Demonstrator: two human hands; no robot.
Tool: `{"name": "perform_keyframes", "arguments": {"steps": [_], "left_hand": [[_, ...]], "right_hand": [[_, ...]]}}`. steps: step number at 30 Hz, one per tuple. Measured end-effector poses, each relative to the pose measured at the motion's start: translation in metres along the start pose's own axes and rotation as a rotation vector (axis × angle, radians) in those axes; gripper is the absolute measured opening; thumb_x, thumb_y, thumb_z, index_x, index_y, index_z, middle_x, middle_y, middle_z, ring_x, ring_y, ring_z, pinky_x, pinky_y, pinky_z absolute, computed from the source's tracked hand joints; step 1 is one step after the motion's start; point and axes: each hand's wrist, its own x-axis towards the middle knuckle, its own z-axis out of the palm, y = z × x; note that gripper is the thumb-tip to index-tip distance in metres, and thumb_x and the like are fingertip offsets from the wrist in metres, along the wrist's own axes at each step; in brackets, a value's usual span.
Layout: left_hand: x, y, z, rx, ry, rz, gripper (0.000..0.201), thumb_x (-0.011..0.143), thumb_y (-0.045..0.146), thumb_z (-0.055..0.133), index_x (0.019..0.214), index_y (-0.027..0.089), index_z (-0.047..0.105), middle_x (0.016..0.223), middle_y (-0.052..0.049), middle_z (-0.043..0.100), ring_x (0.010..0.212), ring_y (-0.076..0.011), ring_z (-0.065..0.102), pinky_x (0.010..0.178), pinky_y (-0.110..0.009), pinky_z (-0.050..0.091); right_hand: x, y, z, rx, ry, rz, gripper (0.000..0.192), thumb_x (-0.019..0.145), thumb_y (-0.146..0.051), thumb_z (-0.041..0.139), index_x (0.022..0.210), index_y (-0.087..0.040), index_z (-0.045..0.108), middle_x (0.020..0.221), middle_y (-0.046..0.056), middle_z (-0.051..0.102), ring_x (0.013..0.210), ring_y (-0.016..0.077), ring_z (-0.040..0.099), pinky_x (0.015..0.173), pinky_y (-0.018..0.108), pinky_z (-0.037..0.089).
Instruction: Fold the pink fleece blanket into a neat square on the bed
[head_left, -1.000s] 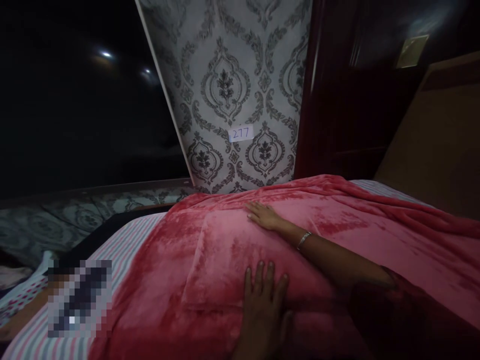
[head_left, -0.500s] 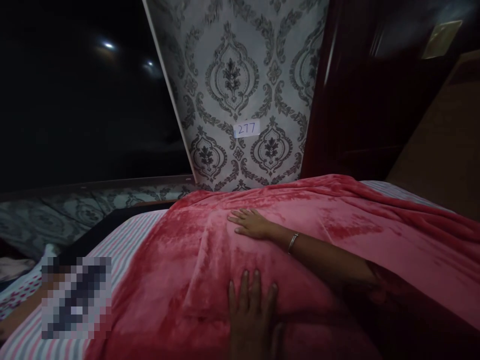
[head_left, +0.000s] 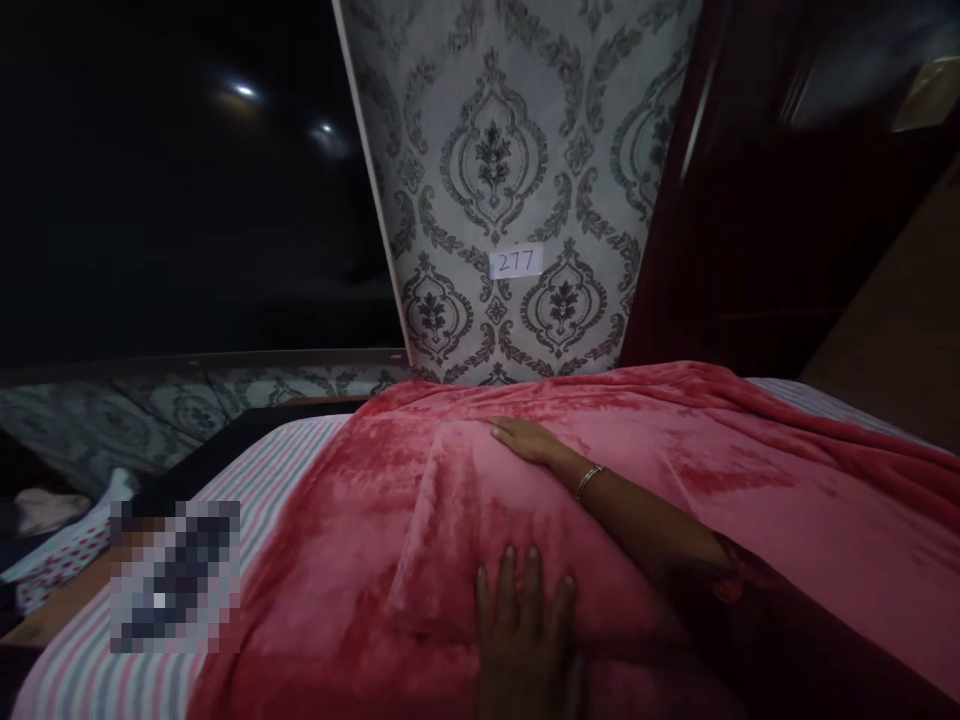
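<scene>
Since half a second ago, both hands have slid a little to the right across the red fleece blanket (head_left: 675,470), the right one coming back up toward the far edge of the raised fold. Right hand (head_left: 529,440) lies flat and open, palm down, fingers together and pointing left, pressed on the top of the padded bulge under the blanket; a thin metal bangle (head_left: 588,481) sits on its wrist. Left hand (head_left: 525,625) lies nearer the camera, also open and flat with fingers spread and pointing away, resting on the lower slope of the same bulge. Neither hand grips anything. Between them the blanket shows a folded-over panel with a straight crease on its left side. The blanket covers most of the bed, draped over a striped bedsheet (head_left: 247,475) in pink, white and grey that shows bare at the left. A blurred-out patch (head_left: 174,577) lies on that sheet. Beyond the bed stands a wall of grey damask wallpaper (head_left: 495,170) bearing a small white label reading 277 (head_left: 516,262), with a dark wooden door (head_left: 750,220) to its right.
</scene>
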Motion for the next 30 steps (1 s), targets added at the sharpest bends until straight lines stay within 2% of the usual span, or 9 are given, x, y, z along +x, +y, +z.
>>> {"name": "perform_keyframes", "arguments": {"steps": [2, 5, 7, 10, 12, 16, 21, 27, 30], "left_hand": [[0.001, -0.003, -0.005, 0.007, 0.000, 0.014, 0.070, 0.074, 0.039, 0.072, 0.141, 0.032, 0.055, 0.157, -0.007, 0.043, 0.149, -0.0379, 0.025, 0.120, -0.065, 0.011], [0.002, -0.016, -0.018, 0.012, 0.013, 0.057, 0.068, 0.076, 0.036, 0.069, 0.142, 0.030, 0.053, 0.155, -0.008, 0.045, 0.148, -0.0335, 0.028, 0.121, -0.062, 0.009], [0.003, -0.028, -0.028, 0.044, 0.022, 0.049, 0.069, 0.079, 0.030, 0.065, 0.145, 0.027, 0.050, 0.156, -0.008, 0.045, 0.148, -0.0315, 0.030, 0.122, -0.061, 0.006], [0.001, -0.044, -0.034, 0.095, 0.027, -0.038, 0.072, 0.079, 0.027, 0.065, 0.148, 0.030, 0.047, 0.160, -0.007, 0.039, 0.148, -0.0362, 0.028, 0.121, -0.064, 0.003], [-0.003, -0.049, -0.031, 0.090, 0.015, -0.084, 0.075, 0.078, 0.029, 0.068, 0.149, 0.032, 0.046, 0.161, -0.008, 0.035, 0.149, -0.0398, 0.024, 0.119, -0.065, 0.006], [-0.012, -0.048, -0.021, 0.063, -0.031, -0.126, 0.081, 0.076, 0.025, 0.070, 0.152, 0.032, 0.043, 0.162, -0.010, 0.034, 0.150, -0.0411, 0.020, 0.118, -0.065, 0.016], [-0.013, -0.050, -0.018, 0.016, -0.024, -0.112, 0.080, 0.076, 0.029, 0.072, 0.151, 0.033, 0.044, 0.161, -0.009, 0.035, 0.149, -0.0413, 0.023, 0.118, -0.065, 0.017], [-0.011, -0.055, -0.016, 0.016, -0.018, -0.109, 0.075, 0.075, 0.024, 0.071, 0.147, 0.032, 0.050, 0.160, -0.010, 0.036, 0.149, -0.0425, 0.023, 0.117, -0.066, 0.020], [-0.010, -0.057, -0.017, -0.001, 0.004, -0.099, 0.074, 0.077, 0.026, 0.070, 0.148, 0.032, 0.049, 0.162, -0.009, 0.034, 0.149, -0.0425, 0.023, 0.117, -0.066, 0.020]], "right_hand": [[-0.004, -0.010, -0.008, -0.026, 0.001, 0.018, 0.061, 0.106, -0.046, 0.026, 0.158, -0.016, 0.031, 0.162, 0.013, 0.030, 0.149, 0.0288, 0.028, 0.120, 0.050, 0.022], [-0.013, -0.033, -0.018, -0.073, 0.027, -0.034, 0.060, 0.104, -0.049, 0.035, 0.158, -0.023, 0.031, 0.166, 0.010, 0.016, 0.153, 0.0330, 0.011, 0.121, 0.058, 0.011], [-0.022, -0.051, -0.016, -0.109, 0.037, -0.199, 0.058, 0.103, -0.054, 0.038, 0.157, -0.032, 0.035, 0.167, 0.005, 0.013, 0.153, 0.0319, 0.007, 0.121, 0.058, 0.006], [-0.029, -0.075, -0.002, -0.134, -0.025, -0.481, 0.058, 0.102, -0.059, 0.037, 0.155, -0.035, 0.036, 0.166, 0.004, 0.018, 0.153, 0.0310, 0.009, 0.120, 0.061, 0.006], [-0.027, -0.083, 0.010, -0.128, -0.088, -0.541, 0.060, 0.102, -0.059, 0.037, 0.156, -0.034, 0.034, 0.166, 0.005, 0.020, 0.153, 0.0303, 0.010, 0.119, 0.063, 0.008], [-0.004, -0.082, 0.025, -0.135, -0.086, -0.459, 0.058, 0.103, -0.056, 0.036, 0.157, -0.034, 0.033, 0.166, 0.003, 0.020, 0.153, 0.0300, 0.008, 0.119, 0.063, 0.007], [0.026, -0.073, 0.024, -0.116, -0.085, -0.247, 0.059, 0.104, -0.056, 0.031, 0.158, -0.034, 0.030, 0.167, 0.003, 0.016, 0.153, 0.0306, 0.013, 0.120, 0.057, 0.013], [0.033, -0.078, 0.011, -0.089, -0.103, -0.146, 0.061, 0.104, -0.053, 0.031, 0.160, -0.027, 0.027, 0.166, 0.007, 0.021, 0.151, 0.0288, 0.021, 0.121, 0.049, 0.021], [0.022, -0.083, -0.006, -0.098, -0.088, -0.137, 0.060, 0.103, -0.051, 0.039, 0.159, -0.029, 0.031, 0.165, 0.007, 0.021, 0.152, 0.0299, 0.018, 0.122, 0.051, 0.017]]}}
